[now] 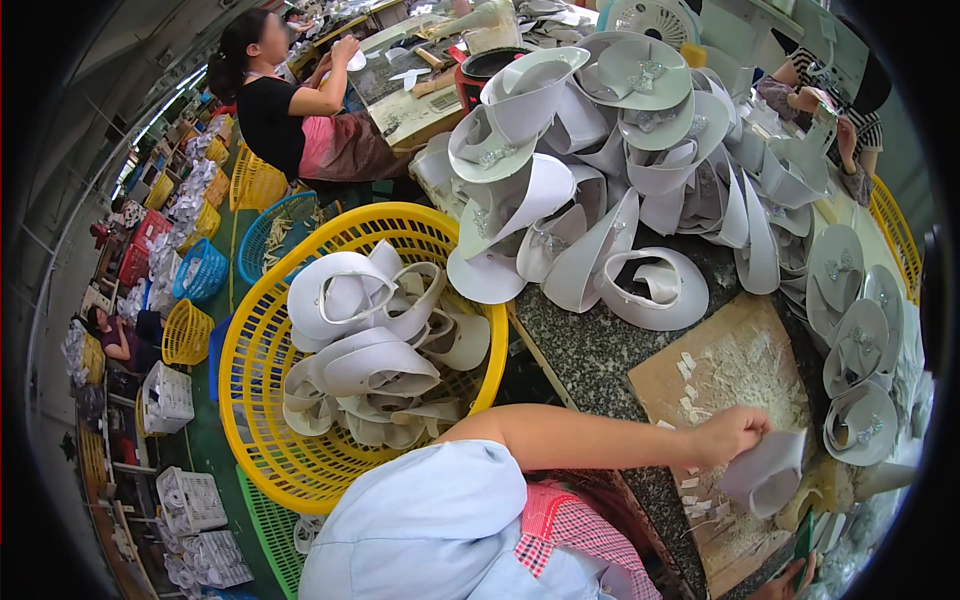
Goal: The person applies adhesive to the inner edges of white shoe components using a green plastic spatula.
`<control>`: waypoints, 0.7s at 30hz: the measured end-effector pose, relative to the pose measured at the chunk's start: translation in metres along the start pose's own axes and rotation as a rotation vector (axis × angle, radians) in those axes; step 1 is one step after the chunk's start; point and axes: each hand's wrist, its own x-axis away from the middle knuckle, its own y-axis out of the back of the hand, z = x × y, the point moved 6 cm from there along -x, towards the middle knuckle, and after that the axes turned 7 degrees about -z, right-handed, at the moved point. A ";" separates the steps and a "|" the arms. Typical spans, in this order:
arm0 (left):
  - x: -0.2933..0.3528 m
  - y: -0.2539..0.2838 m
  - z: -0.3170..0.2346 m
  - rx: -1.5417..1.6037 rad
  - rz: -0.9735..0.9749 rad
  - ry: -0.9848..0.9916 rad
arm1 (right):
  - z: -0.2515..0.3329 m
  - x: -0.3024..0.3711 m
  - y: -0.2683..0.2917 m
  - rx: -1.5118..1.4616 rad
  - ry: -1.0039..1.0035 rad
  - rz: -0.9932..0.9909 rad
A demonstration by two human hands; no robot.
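My left arm, in a light blue sleeve, reaches across to the right. My left hand point(735, 436) is closed on the edge of a white shoe upper point(765, 477), a curved band with an opening. Below it, at the lower right edge, my right hand point(795, 577) is only partly in view. Its fingers are closed around a thin green-handled tool point(805, 538), whose kind I cannot make out. Under the held upper lies a worn board point(655, 375) strewn with pale scraps.
White uppers with sparkling bows point(645, 75) are heaped on the speckled table point(590, 350); more uppers point(860, 340) line its right side. A yellow basket point(240, 400) of uppers stands at left. One co-worker point(285, 100) sits at far left, another point(850, 120) at far right.
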 end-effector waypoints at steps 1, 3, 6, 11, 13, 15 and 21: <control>-0.001 0.003 -0.028 -0.005 -0.014 -0.048 | 0.013 -0.003 -0.003 -0.025 -0.004 0.013; 0.000 0.010 -0.077 -0.008 -0.028 -0.098 | 0.022 -0.005 -0.001 -0.083 -0.010 -0.007; 0.007 0.017 -0.117 -0.174 -0.094 -0.342 | 0.022 -0.009 0.005 -0.157 -0.057 -0.040; 0.016 0.025 -0.111 -0.500 -0.145 -0.554 | 0.002 -0.005 0.010 0.000 -0.026 -0.022; 0.015 0.028 -0.105 -0.483 -0.135 -0.532 | 0.010 -0.005 0.005 0.005 0.011 -0.013; 0.015 0.027 -0.104 -0.465 -0.125 -0.507 | 0.019 -0.008 0.001 0.012 0.049 -0.002; 0.017 0.031 -0.108 -0.536 -0.154 -0.598 | 0.011 -0.006 -0.005 0.026 0.151 0.021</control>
